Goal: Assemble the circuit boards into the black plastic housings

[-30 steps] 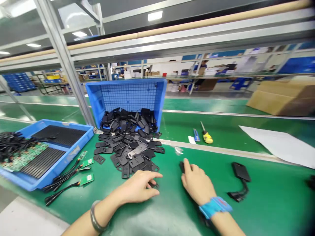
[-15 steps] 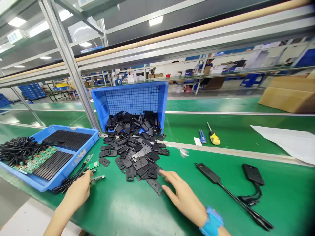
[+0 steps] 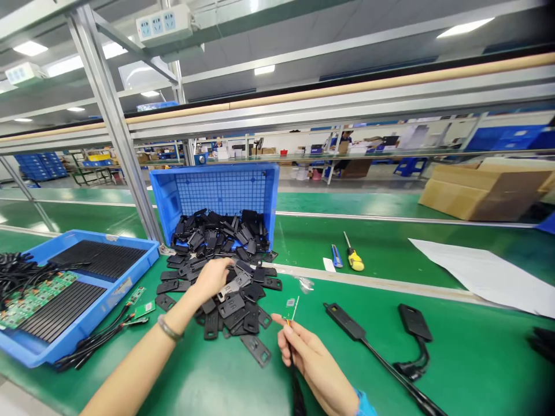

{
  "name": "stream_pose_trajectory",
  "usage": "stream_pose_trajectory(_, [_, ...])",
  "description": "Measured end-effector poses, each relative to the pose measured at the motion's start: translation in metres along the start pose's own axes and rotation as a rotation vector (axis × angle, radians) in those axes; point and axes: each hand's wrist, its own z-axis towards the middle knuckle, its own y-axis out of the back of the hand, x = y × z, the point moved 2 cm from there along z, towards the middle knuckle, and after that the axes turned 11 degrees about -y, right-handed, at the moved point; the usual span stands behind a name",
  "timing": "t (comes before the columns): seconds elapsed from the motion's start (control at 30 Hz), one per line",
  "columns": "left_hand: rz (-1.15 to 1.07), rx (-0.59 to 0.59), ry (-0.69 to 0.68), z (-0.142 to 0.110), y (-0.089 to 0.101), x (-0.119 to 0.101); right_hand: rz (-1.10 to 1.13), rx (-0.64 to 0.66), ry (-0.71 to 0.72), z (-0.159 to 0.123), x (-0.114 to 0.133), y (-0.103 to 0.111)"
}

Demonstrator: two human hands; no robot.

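My right hand (image 3: 314,355) pinches a small green circuit board (image 3: 290,308) by the dark cable below it, and the board stands up above the fingertips. Over at the heap of flat black plastic covers (image 3: 211,325), my left hand (image 3: 213,278) reaches in with its fingers bent down and closed. Whatever lies between those fingers is hidden. One loose cover (image 3: 256,350) rests at the heap's near edge, between the two hands. More boards with black cables (image 3: 113,332) lie on the bench left of my left forearm.
A blue crate (image 3: 276,202) lies on its side behind the heap, spilling covers. At left, a blue tray (image 3: 143,260) holds cabled boards and black strips. To the right are two cabled black units (image 3: 344,320) (image 3: 415,322), a cutter knife (image 3: 337,256), a yellow screwdriver (image 3: 355,260) and paper (image 3: 485,271).
My left hand has moved from the cabled boards to the heap of covers. My right hand has left the heap, drawn nearer and now holds a cabled circuit board. The view has shifted slightly.
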Motion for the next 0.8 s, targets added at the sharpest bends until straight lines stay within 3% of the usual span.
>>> stream_pose_trajectory(0.1, [0.133,-0.013,0.106,0.034,0.006,0.041,-0.141,-0.063,0.063,0.0,0.008,0.008])
stream_pose_trajectory(0.2, [0.225,-0.003,0.211,0.05,0.011,0.07,-0.267,-0.104,0.09,-0.001,0.013,0.012])
stream_pose_trajectory(0.3, [0.257,0.036,0.301,0.049,0.02,0.094,-0.338,-0.129,0.128,0.001,0.015,0.014])
stream_pose_trajectory(0.47, [0.17,0.102,0.404,0.023,0.036,0.12,-0.5,-0.212,0.253,0.006,0.011,0.018])
stream_pose_trajectory(0.63, [-0.057,-0.095,0.411,-0.005,0.039,0.106,-0.691,-0.232,0.339,0.005,0.008,0.018])
stream_pose_trajectory(0.73, [-0.294,-0.241,0.397,-0.015,0.03,0.075,-0.807,-0.246,0.48,0.0,0.013,0.014])
stream_pose_trajectory(0.8, [-0.508,-0.277,0.394,-0.022,0.015,0.047,-0.847,-0.266,0.576,-0.004,0.016,0.012])
